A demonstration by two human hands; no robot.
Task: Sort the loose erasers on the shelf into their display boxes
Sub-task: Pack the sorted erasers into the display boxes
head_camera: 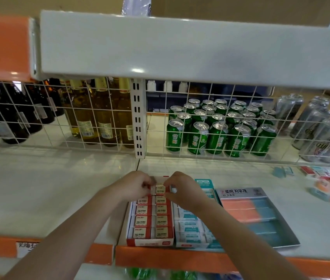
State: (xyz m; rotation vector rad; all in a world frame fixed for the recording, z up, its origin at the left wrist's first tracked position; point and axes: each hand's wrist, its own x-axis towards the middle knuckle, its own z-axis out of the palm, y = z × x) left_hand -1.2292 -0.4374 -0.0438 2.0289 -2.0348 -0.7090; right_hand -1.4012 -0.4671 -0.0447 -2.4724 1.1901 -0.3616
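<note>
A red-and-white display box (150, 242) at the shelf's front edge holds two rows of red 2B erasers (142, 221). My left hand (133, 185) and my right hand (182, 190) meet over the box's far end, fingers curled, pinching a red 2B eraser (160, 188) in the back of the right row. A teal display box (192, 235) of white-and-teal erasers stands just to the right. A grey tray (261, 217) with orange-and-blue erasers lies beyond it. Several loose erasers (326, 184) lie scattered at the far right of the shelf.
A white wire grid (220, 126) backs the shelf, with bottles (91, 112) and green cans (216, 128) behind it. The upper shelf's front panel (180, 47) overhangs the area. The orange shelf lip (160, 257) runs along the front. Bare white shelf (48, 188) lies to the left.
</note>
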